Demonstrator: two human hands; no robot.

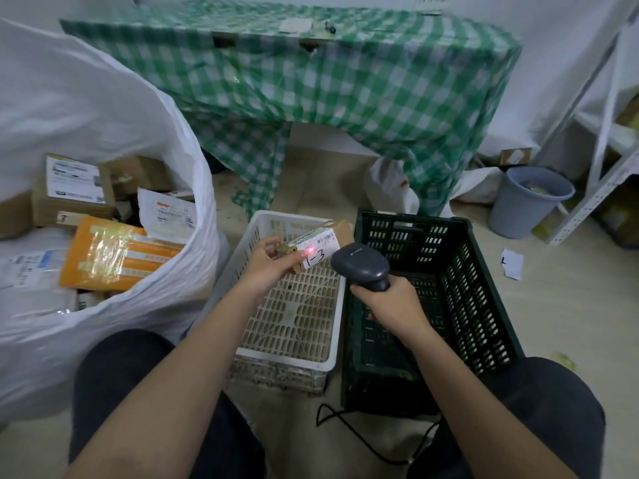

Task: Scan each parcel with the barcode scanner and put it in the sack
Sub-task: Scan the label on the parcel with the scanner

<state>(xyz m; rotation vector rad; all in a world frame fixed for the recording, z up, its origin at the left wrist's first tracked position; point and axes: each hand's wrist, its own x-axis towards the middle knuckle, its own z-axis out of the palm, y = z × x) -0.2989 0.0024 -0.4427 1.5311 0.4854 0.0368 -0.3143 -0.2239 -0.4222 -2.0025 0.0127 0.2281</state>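
Scanning a small parcel

The left hand [268, 262] pinches a small brown parcel [320, 245] over the white crate [332, 354]. The right hand [390, 305] grips the scanner [361, 266], whose red dot lands on the label. The sack [166, 108] stands on the left.

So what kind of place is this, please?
Probably a small parcel sorting room: a big white sack full of labelled parcels, a barcode scanner aimed at a small box, and metal shelving.

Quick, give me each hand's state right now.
Left hand: fingers grip the small cardboard parcel above the white crate.
Right hand: fingers wrapped round the barcode scanner, aimed at the parcel's label.
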